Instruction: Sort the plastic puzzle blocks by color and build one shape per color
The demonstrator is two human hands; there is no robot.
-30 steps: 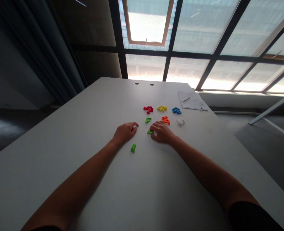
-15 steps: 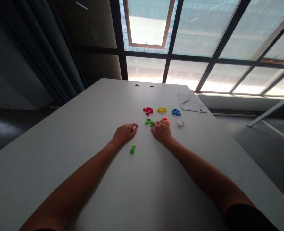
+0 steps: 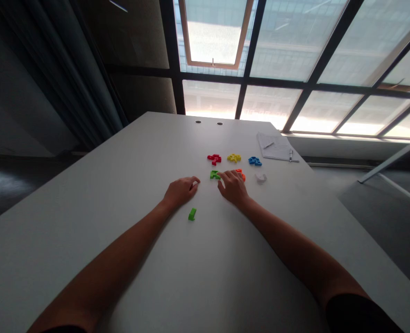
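Observation:
My right hand (image 3: 233,186) is over the table with its fingers apart, fingertips at the edge of a small pile of green plastic pieces (image 3: 214,175). It partly covers some orange pieces (image 3: 242,175) behind it. Whether a fingertip touches the green pile I cannot tell. My left hand (image 3: 181,191) rests on the tabletop left of the pile, fingers loosely curved, thumb apart from the index finger and nothing between them. Nearer to me, between the forearms, lies a single green piece (image 3: 192,214).
Beyond the hands sit small piles of red pieces (image 3: 214,159), yellow pieces (image 3: 234,157) and blue pieces (image 3: 255,161). White pieces (image 3: 261,177) lie to the right. Paper sheets (image 3: 276,146) with pens are near the right edge of the white table (image 3: 149,286).
My right hand's fingers have lifted and spread slightly at the green pile. My left hand and the single green piece have stayed in place.

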